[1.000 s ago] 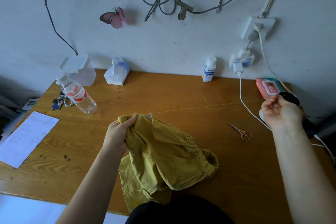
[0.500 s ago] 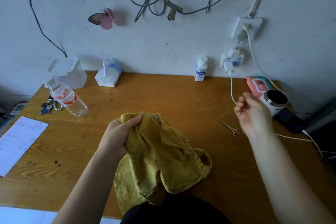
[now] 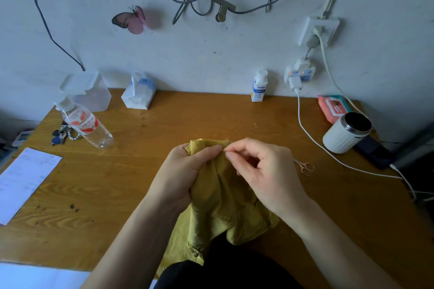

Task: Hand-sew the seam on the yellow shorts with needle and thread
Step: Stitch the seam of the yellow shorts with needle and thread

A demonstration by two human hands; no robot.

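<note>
The left hand (image 3: 180,171) grips the bunched mustard-yellow cloth shorts (image 3: 218,197) between both hands, the right hand (image 3: 265,171) pinches a thin needle (image 3: 224,150) at their top edge, and left of them the clear plastic bottle's (image 3: 88,128) red-and-white label is too blurred to read.

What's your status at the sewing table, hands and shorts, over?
Left hand grips yellow shorts, bunched at top edge. Right hand pinches needle at that edge. Scissors lie on table, right of the work, nothing in the way.
</note>
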